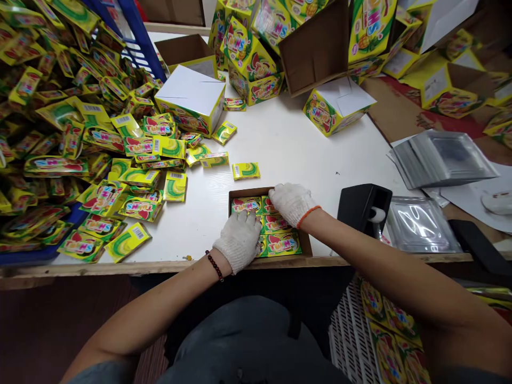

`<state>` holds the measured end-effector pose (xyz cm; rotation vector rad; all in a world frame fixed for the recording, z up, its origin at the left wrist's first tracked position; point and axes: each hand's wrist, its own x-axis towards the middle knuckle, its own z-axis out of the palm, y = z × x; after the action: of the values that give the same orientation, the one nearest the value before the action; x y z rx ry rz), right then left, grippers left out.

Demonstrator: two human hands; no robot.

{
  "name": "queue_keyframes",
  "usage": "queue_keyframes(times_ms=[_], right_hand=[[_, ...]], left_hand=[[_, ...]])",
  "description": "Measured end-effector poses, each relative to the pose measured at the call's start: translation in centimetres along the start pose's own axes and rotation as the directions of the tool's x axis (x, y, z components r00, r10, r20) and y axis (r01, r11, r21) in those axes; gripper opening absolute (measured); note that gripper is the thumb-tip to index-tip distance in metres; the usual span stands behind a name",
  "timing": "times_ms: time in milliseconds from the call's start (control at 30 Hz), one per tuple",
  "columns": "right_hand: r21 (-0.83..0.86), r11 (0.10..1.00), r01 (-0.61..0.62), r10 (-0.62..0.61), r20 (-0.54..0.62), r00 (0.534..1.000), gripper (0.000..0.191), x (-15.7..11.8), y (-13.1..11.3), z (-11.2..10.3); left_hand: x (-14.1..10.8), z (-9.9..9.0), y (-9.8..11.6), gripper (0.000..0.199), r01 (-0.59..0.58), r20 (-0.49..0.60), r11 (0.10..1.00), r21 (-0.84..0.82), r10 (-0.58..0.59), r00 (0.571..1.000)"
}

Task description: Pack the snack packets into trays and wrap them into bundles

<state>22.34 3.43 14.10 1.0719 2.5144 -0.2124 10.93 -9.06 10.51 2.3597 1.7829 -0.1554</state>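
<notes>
My left hand (239, 240), in a white knit glove, rests on the rows of yellow "Tums" packets (283, 244) inside a shallow brown cardboard tray (248, 192). My right hand (292, 204), gloved the same way, lies at the tray's far edge over the packets. The gloves hide part of the rows. A single loose packet (246, 170) lies just beyond the tray on the white table (304, 144). To the left, a large heap of similar packets (52, 106) spills across the table.
A closed yellow carton (190, 98) and more printed cartons (252, 58) stand at the far side. A black tape dispenser (364, 208) and clear plastic trays (420, 224) sit to the right. A blue crate (136, 37) stands behind the heap, and a white crate (348, 341) stands below the table edge.
</notes>
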Motion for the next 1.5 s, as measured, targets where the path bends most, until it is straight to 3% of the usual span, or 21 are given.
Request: queue_keyframes(times_ms=[100, 167, 267, 300, 433, 533, 700, 800, 867, 933, 1000, 1033, 1100, 1167, 1233, 1300, 1400, 1433, 1500], right_hand=[[-0.084, 0.996, 0.028, -0.029, -0.01, 1.0, 0.032, -0.3, 0.8, 0.6], [-0.062, 0.995, 0.078, -0.085, -0.107, 0.991, 0.034, -0.7, 2.4, 0.7], [0.064, 0.997, 0.039, -0.017, -0.323, 0.946, 0.036, -0.7, 5.2, 0.9], [0.117, 0.993, 0.013, 0.029, -0.348, 0.937, 0.036, -0.4, 6.0, 1.1], [0.198, 0.98, 0.013, 0.015, -0.139, 0.99, 0.029, 0.9, 7.1, 2.0], [0.108, 0.994, 0.028, -0.022, -0.055, 0.998, 0.029, 1.1, 6.7, 2.3], [0.013, 0.999, 0.046, -0.047, 0.073, 0.996, 0.025, 1.4, 6.5, 0.3], [0.015, 0.997, 0.073, -0.073, 0.029, 0.997, 0.026, 4.1, 5.6, -1.2], [0.032, 0.989, 0.145, -0.142, -0.095, 0.985, 0.028, 6.8, 4.0, -1.5], [0.053, 0.971, 0.233, -0.222, -0.159, 0.962, 0.029, 9.6, 2.0, -1.1], [0.074, 0.956, 0.285, -0.27, -0.161, 0.949, 0.036, 11.8, 0.0, -0.3], [0.08, 0.953, 0.293, -0.279, -0.151, 0.948, 0.041, 12.6, -0.8, 0.1], [0.063, 0.954, 0.294, -0.285, -0.12, 0.951, 0.051, 13.7, -2.0, 0.7], [0.022, 0.959, 0.284, -0.281, -0.088, 0.956, 0.056, 14.0, -2.5, 0.7], [0.017, 0.966, 0.257, -0.253, -0.112, 0.961, 0.064, 13.4, -2.2, 0.0], [0.116, 0.964, 0.241, -0.205, -0.26, 0.944, 0.073, 11.8, -1.1, -1.0], [0.337, 0.877, 0.342, -0.098, -0.572, 0.814, 0.072, 7.0, 1.3, -2.2], [0.385, 0.83, 0.404, -0.076, -0.639, 0.765, 0.065, 5.0, 2.0, -2.3], [0.458, 0.704, 0.543, -0.152, -0.65, 0.745, 0.044, 0.9, 2.9, -1.4]], left_hand=[[0.4, -0.6, 0.2, 0.033, 0.034, 0.012, 0.999, -0.028, -0.034, 0.999], [1.1, -0.9, 0.5, 0.027, 0.033, -0.046, 0.998, -0.054, -0.035, 0.998], [3.2, -0.7, 1.0, 0.041, -0.134, -0.181, 0.987, -0.086, 0.117, 0.977], [4.0, -0.4, 1.2, 0.049, -0.185, -0.191, 0.978, -0.093, 0.164, 0.968], [6.7, 1.0, 1.5, 0.076, -0.192, -0.102, 0.975, -0.109, 0.181, 0.978], [7.1, 1.7, 1.2, 0.076, -0.227, -0.054, 0.97, -0.087, 0.223, 0.973], [6.9, 2.3, 0.9, 0.096, -0.267, -0.022, 0.958, -0.101, 0.266, 0.964], [7.1, 1.5, 0.5, 0.094, -0.304, 0.015, 0.934, -0.185, 0.312, 0.95], [6.8, 0.2, -0.2, 0.063, -0.325, 0.008, 0.899, -0.293, 0.342, 0.94], [5.9, -1.2, -1.7, 0.034, -0.29, -0.12, 0.874, -0.39, 0.265, 0.957], [4.3, -2.1, -4.2, 0.024, -0.169, -0.319, 0.885, -0.435, 0.024, 0.948], [3.3, -2.3, -5.8, 0.022, -0.069, -0.401, 0.896, -0.438, -0.126, 0.907], [1.3, -2.0, -9.4, 0.015, 0.205, -0.472, 0.885, -0.418, -0.404, 0.784], [-0.4, -1.2, -13.1, 0.018, 0.499, -0.426, 0.8, -0.333, -0.6, 0.677], [-1.4, -0.1, -15.8, 0.031, 0.666, -0.335, 0.719, -0.199, -0.689, 0.643], [-2.1, 0.9, -17.1, 0.037, 0.704, -0.255, 0.699, -0.127, -0.709, 0.658], [-2.7, 1.7, -17.0, 0.049, 0.648, -0.205, 0.744, -0.164, -0.668, 0.715], [-2.9, 2.0, -16.7, 0.053, 0.608, -0.224, 0.757, -0.24, -0.653, 0.724], [-3.1, 2.3, -15.8, 0.057, 0.461, -0.25, 0.7, -0.545, -0.661, 0.708]])
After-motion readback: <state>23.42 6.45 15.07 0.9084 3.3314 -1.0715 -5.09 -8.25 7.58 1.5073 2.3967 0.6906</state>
